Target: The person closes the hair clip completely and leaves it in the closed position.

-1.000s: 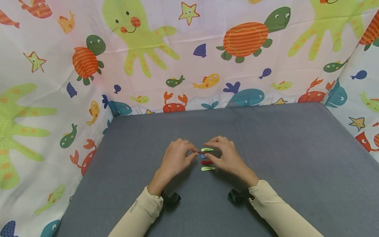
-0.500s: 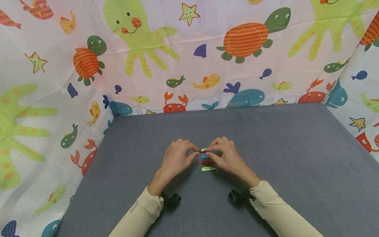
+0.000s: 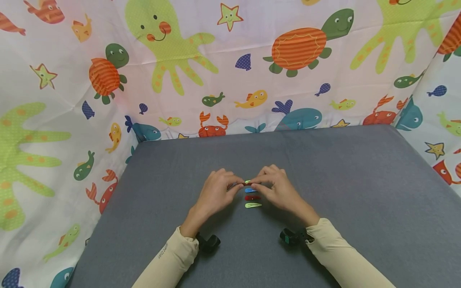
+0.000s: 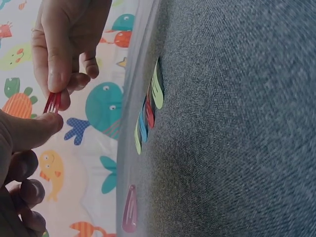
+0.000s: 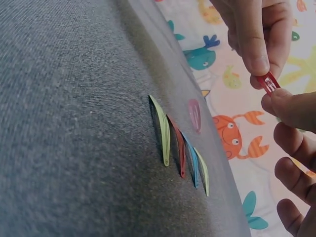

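My left hand [image 3: 215,193] and right hand [image 3: 276,192] pinch opposite ends of a red snap hair clip [image 4: 52,102] between thumb and fingertips, above the table. Below it lies a column of hair clips: a yellow-green clip [image 3: 253,205] nearest me, then a red clip [image 3: 252,197], a blue clip [image 3: 250,190] and a far yellow-green clip [image 5: 202,170]. The far ones are partly covered by the hands in the head view. A pink hair clip [image 4: 130,210] lies apart from the column, seen in both wrist views and hidden in the head view.
The grey cloth-covered table [image 3: 342,180] spreads around both arms. Behind and beside it hangs a curtain [image 3: 230,72] printed with sea animals. Dark wrist cameras [image 3: 209,243] protrude from the sleeves over the table.
A second ago only my left hand gripped the red hair clip, the right fingers spread beside it. My right thumb and fingers have closed on its other end. The column has not moved.
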`<action>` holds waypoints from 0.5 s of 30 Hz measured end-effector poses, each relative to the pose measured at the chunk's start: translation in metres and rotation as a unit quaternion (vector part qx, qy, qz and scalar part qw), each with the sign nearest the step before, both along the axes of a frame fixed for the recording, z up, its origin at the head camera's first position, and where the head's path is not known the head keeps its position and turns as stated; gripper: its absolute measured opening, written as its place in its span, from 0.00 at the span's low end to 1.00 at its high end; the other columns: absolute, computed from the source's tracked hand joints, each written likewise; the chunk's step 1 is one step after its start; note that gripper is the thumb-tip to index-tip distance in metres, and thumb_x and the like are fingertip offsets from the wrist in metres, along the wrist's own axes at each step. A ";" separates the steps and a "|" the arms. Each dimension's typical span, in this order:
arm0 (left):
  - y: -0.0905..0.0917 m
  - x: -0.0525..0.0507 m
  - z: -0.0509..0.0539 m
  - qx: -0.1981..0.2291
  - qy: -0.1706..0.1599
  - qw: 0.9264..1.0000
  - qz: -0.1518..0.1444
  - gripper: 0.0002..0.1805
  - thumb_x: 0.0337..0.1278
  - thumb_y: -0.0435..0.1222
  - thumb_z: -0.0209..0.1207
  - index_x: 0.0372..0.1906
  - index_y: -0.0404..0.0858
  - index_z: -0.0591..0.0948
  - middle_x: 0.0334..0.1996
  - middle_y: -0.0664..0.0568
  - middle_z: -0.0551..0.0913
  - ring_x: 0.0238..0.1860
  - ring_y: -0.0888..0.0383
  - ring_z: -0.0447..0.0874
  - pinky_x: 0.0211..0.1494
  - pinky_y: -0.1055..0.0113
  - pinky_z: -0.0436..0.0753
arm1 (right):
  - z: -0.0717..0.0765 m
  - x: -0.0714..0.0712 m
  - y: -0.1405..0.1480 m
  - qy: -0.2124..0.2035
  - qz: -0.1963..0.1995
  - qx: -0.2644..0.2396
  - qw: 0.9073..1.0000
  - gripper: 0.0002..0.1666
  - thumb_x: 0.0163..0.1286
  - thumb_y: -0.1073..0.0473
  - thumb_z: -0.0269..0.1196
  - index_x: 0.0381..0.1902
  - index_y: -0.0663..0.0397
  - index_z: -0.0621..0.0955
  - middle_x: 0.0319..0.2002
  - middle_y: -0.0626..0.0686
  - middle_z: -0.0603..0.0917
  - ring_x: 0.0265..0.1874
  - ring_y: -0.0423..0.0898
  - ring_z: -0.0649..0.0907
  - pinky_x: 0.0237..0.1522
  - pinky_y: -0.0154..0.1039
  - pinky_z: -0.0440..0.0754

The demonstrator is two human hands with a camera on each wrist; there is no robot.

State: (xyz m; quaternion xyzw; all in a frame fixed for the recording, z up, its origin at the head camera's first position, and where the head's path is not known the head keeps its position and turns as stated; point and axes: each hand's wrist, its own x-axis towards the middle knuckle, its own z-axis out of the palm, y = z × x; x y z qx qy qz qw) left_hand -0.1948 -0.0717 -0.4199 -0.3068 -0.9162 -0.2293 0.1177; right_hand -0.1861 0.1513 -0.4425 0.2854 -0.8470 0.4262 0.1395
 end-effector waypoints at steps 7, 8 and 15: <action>-0.003 -0.002 0.000 0.049 0.011 0.997 -0.050 0.04 0.62 0.37 0.68 0.38 0.46 0.92 0.21 0.62 0.80 0.24 0.65 0.62 0.33 0.68 0.60 | 0.003 0.000 0.003 -0.017 0.012 -0.011 1.000 0.07 0.66 0.62 0.70 0.40 0.48 0.92 0.31 0.42 0.81 0.35 0.48 0.74 0.44 0.45 0.59; -0.003 -0.003 0.000 0.054 0.008 0.997 -0.055 0.04 0.62 0.36 0.68 0.38 0.46 0.92 0.21 0.62 0.81 0.25 0.65 0.62 0.33 0.69 0.60 | 0.004 0.000 0.004 -0.018 0.014 -0.011 1.000 0.07 0.66 0.62 0.70 0.40 0.48 0.92 0.31 0.42 0.81 0.35 0.48 0.74 0.44 0.45 0.59; -0.006 -0.003 0.000 0.068 -0.010 0.995 -0.068 0.05 0.64 0.37 0.67 0.40 0.46 0.92 0.20 0.61 0.79 0.25 0.66 0.62 0.34 0.68 0.62 | 0.007 0.000 0.003 -0.014 0.026 -0.011 1.000 0.06 0.67 0.61 0.69 0.40 0.49 0.92 0.30 0.41 0.82 0.35 0.50 0.75 0.45 0.45 0.60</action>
